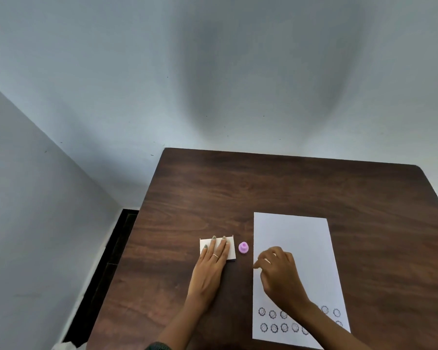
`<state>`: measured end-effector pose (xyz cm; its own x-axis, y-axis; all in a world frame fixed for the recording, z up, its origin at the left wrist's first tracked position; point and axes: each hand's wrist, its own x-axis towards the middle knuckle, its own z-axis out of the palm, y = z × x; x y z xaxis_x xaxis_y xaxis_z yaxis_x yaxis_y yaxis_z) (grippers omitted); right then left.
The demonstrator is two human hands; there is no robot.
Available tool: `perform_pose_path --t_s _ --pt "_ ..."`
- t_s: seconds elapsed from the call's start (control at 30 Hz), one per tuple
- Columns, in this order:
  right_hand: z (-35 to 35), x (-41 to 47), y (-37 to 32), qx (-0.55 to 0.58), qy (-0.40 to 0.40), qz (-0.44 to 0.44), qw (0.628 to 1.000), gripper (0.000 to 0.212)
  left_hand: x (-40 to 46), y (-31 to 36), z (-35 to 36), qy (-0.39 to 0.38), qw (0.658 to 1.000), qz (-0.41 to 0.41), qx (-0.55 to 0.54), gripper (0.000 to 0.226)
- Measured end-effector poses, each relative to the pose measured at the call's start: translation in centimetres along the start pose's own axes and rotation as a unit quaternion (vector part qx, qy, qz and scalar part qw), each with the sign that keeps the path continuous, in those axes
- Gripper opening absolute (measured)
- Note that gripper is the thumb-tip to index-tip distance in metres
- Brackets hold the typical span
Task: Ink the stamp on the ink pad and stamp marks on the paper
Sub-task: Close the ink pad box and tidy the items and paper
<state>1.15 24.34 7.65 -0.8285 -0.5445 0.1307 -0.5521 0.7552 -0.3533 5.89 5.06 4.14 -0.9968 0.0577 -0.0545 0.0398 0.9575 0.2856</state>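
A small pink stamp (243, 247) stands upright on the dark wooden table (288, 183), between a white closed ink pad case (232, 250) and a white sheet of paper (292, 236). My left hand (210, 266) lies flat on the case with its fingers stretched out. My right hand (278, 270) hovers over the paper's left edge, just right of the stamp, fingers loosely curled and holding nothing. Two rows of several round black stamp marks (273, 320) run along the paper's near end, partly hidden by my right forearm.
The table stands against a pale wall (213, 72), with its left edge (127, 238) close to the ink pad case. A dark floor gap (106, 251) runs beside that edge. The far half of the table holds bare wood.
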Motion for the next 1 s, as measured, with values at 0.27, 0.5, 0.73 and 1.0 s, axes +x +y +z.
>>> perform_pose_path --t_s 0.27,0.5,0.73,1.0 --pt "0.9 1.6 0.5 0.069 -0.002 0.055 0.996 0.013 3.0 -2.2 0.8 -0.027 1.000 0.002 -0.003 0.055" --pt "2.4 4.3 0.5 0.158 -0.035 0.118 0.980 0.027 5.9 -3.5 0.7 0.003 0.999 -0.030 -0.024 0.056" --pt "3.1 6.0 0.4 0.171 -0.102 0.094 0.976 0.032 7.0 -4.2 0.6 -0.009 0.999 -0.009 -0.031 0.053" --pt "3.9 6.2 0.8 0.162 -0.105 0.082 0.978 0.026 7.0 -4.2 1.0 -0.006 1.000 -0.011 -0.027 0.053"
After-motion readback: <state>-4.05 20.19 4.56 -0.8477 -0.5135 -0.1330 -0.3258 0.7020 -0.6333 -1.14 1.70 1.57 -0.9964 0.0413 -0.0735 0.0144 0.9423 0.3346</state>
